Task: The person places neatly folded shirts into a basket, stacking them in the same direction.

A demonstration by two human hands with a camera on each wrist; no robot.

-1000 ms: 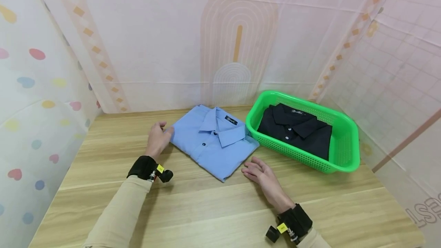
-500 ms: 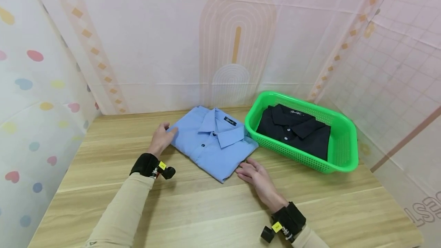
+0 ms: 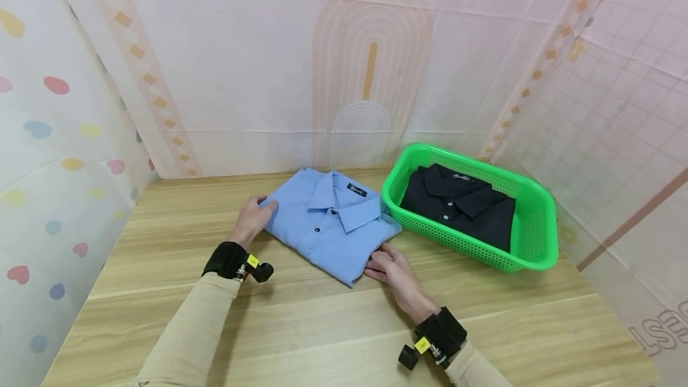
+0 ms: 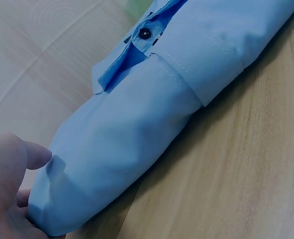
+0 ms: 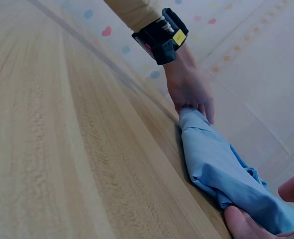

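A folded light blue collared shirt (image 3: 333, 220) with dark buttons lies on the wooden table. My left hand (image 3: 252, 220) holds its left corner; in the left wrist view the thumb (image 4: 39, 156) lies on top and the other fingers reach beneath the fold. At the shirt's right edge is my right hand (image 3: 396, 273). In the right wrist view the shirt edge (image 5: 258, 199) passes between the right hand's fingers (image 5: 241, 224), one set low and one above. The tips under the cloth are hidden.
A green perforated basket (image 3: 543, 214) stands close to the right of the blue shirt, with a folded black shirt (image 3: 459, 205) inside. Printed cloth (image 3: 258, 76) hangs behind and at both sides of the wooden table (image 3: 301, 339).
My right hand has moved left and up to the blue shirt's right edge, its fingers going under it. My left hand has come slightly further over the left corner. The shirt has shifted a little.
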